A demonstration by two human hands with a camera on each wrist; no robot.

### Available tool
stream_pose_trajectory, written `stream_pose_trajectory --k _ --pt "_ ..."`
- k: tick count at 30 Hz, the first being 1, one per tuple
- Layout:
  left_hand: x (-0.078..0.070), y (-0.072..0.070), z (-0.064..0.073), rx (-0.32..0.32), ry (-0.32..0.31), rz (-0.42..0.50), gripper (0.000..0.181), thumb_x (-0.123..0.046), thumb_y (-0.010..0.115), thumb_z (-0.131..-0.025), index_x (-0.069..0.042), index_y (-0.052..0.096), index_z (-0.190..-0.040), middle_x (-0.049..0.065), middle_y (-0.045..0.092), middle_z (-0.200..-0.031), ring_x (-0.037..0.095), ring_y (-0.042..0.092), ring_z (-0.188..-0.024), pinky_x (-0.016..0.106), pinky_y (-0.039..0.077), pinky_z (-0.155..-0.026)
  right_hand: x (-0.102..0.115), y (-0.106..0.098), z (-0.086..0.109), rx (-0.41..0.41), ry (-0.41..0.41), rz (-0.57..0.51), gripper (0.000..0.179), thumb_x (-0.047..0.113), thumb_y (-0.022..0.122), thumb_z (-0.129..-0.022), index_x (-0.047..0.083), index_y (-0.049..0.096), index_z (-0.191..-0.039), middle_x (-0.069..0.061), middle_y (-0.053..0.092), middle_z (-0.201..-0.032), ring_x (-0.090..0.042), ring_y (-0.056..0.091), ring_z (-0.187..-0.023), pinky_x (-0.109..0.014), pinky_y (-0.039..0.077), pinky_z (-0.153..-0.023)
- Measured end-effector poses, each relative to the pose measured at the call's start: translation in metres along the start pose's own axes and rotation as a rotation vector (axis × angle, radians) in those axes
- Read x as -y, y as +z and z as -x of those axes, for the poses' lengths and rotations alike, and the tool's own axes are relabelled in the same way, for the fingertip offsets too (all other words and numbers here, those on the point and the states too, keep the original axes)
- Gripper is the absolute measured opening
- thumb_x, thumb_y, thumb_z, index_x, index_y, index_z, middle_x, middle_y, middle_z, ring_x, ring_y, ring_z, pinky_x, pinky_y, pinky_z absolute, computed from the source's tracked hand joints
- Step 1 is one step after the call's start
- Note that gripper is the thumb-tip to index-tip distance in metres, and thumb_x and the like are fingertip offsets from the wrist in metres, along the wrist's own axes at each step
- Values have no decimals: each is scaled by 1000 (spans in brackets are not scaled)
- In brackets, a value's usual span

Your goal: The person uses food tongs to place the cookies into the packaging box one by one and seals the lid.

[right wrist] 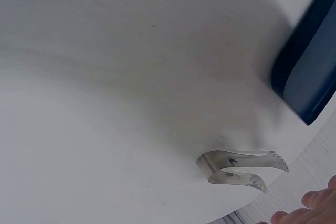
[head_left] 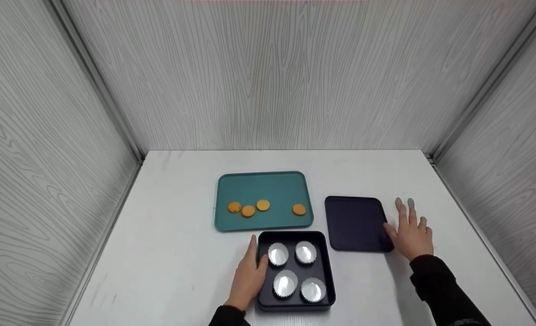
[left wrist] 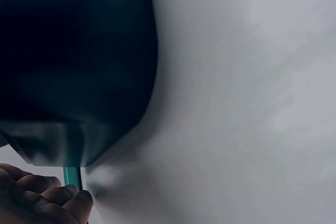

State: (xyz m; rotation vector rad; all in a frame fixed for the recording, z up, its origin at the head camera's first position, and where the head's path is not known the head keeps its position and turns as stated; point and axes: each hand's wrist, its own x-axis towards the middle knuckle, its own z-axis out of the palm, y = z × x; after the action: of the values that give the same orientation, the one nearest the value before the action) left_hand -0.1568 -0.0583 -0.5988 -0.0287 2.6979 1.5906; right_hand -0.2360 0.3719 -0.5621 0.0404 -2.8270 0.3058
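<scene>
A dark square box [head_left: 290, 234] holding several foil cups [head_left: 278, 254] sits near the table's front edge. My left hand [head_left: 248, 276] holds its left wall, with the thumb over the rim and the fingers along the outside. The left wrist view shows the box [left wrist: 79, 51] close up, with my fingers [left wrist: 42, 200] below it. My right hand [head_left: 412, 235] lies flat on the table, fingers spread, its thumb against the right edge of a dark lid [head_left: 356, 222]. The tips of metal tongs [head_left: 404, 202] show just past its fingertips. In the right wrist view the tongs [right wrist: 241, 167] lie on the table.
A teal tray [head_left: 277, 185] with several round orange cookies [head_left: 263, 205] lies behind the box; its edge [left wrist: 71, 176] shows by my left fingers. Grey panel walls close in the white table [head_left: 181, 253] on three sides. The lid's corner [right wrist: 307, 82] appears at the right.
</scene>
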Motion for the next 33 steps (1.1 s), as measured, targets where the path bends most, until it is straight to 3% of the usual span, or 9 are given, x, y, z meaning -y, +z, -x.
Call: stream_pose_trajectory --k 5,13,24,33 --pt "-1 4 2 -7 7 6 61 -17 48 -108 2 24 -161 22 33 -163 40 34 -148 54 30 -121 -9 6 5 -97 51 8 71 31 68 -98 -11 38 -148 -43 49 -123 -67 50 -105 -77 43 -75" --pt "-5 9 5 -53 -4 -3 55 -8 44 -108 5 27 -159 26 36 -160 43 37 -146 55 33 -119 -23 12 9 -98 99 32 67 29 65 -99 -16 41 -141 -44 49 -114 -66 49 -99 -75 42 -73" --pt "-9 13 8 -99 15 -50 54 -8 43 -108 7 28 -158 27 38 -158 43 40 -143 54 34 -119 -38 17 11 82 185 -13 61 20 61 -100 -25 36 -133 -47 48 -103 -65 55 -89 -69 49 -68" --pt "-8 14 9 -106 28 -78 53 -9 43 -109 7 29 -157 27 40 -157 43 43 -141 54 36 -118 -41 18 15 181 263 -82 60 18 54 -102 -25 32 -137 -48 46 -109 -64 55 -92 -68 50 -71"
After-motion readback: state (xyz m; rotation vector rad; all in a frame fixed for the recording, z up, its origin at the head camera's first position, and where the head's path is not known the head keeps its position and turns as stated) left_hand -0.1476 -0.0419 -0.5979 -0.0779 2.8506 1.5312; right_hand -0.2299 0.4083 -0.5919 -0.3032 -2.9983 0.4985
